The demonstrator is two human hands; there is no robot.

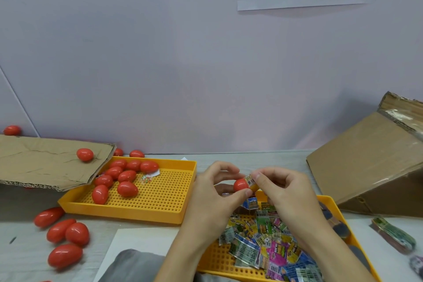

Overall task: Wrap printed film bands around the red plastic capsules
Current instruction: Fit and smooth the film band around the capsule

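Observation:
My left hand [212,192] grips a red capsule [239,185] between thumb and fingers, above the table's middle. My right hand [281,190] pinches a printed film band [251,181] that sits on the capsule's right end. Several more red capsules [123,178] lie in the yellow perforated tray [160,199] to the left. A pile of loose printed film bands [270,242] fills a second yellow tray [332,201] under my forearms.
Several loose capsules [66,233] lie on the table at the left, and one capsule [85,154] sits on a flat cardboard sheet [45,162]. A tilted cardboard box [375,167] stands at the right. A bundled stack of bands [393,236] lies at the right edge.

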